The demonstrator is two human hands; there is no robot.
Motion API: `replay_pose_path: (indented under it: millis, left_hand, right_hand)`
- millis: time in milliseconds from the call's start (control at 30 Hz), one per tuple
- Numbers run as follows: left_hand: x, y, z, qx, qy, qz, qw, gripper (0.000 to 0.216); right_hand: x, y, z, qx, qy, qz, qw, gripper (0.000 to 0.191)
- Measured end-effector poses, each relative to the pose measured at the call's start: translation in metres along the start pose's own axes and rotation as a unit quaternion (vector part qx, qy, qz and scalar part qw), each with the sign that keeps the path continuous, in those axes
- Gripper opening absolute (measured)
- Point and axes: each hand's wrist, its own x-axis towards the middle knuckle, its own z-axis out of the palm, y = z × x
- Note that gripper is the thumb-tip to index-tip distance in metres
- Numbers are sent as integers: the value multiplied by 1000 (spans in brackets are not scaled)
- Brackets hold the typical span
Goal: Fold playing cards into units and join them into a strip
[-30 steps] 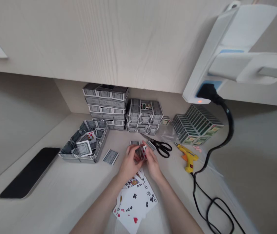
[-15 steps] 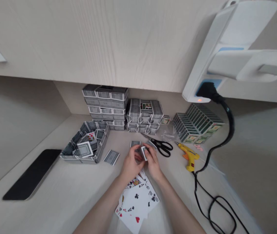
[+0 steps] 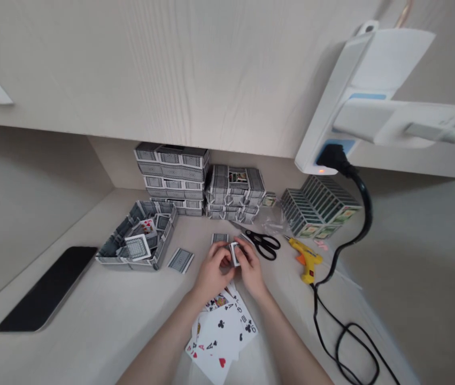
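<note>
Both hands meet over the middle of the desk around a small playing card point(image 3: 234, 254), which looks bent or folded. My left hand point(image 3: 216, 268) is closed with its fingertips at the card's left side. Pressing it from the right are the fingers and thumb of my right hand point(image 3: 250, 266). Loose face-up playing cards point(image 3: 221, 331) lie fanned beneath my wrists. One face-down card point(image 3: 181, 260) rests left of the hands, and another card point(image 3: 220, 237) lies just behind them. Black-handled scissors point(image 3: 265, 244) sit close to my right hand.
A box made of cards point(image 3: 157, 262) holds loose cards at left, beside a black phone-like slab point(image 3: 46, 289). Stacked card boxes point(image 3: 173, 171) stand at the back, with packs point(image 3: 311, 211) further right. A yellow glue gun point(image 3: 307, 259) trails a black cable point(image 3: 365, 214) to a power strip point(image 3: 315, 128).
The view has shifted slightly. The hands stay together at the card, whose front now shows a little more between the fingers.
</note>
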Motion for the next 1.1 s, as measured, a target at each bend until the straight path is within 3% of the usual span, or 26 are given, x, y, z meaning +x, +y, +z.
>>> replay_pose_path:
  millis: [633, 767, 967, 1100]
  left_hand:
    - [-2, 0, -2, 59, -18, 0, 998, 18]
    - [-2, 0, -2, 50, -12, 1, 999, 19]
    - [-2, -3, -2, 9, -18, -4, 1000, 23]
    - [-3, -5, 0, -6, -7, -30, 1000, 41]
  right_hand:
    - [0, -6, -3, 31, -30, -5, 999, 31]
    - [0, -10, -3, 46, -48, 28, 997, 35]
    - [0, -16, -3, 137, -69, 137, 979, 46]
    - [1, -17, -4, 160, -67, 149, 973, 47]
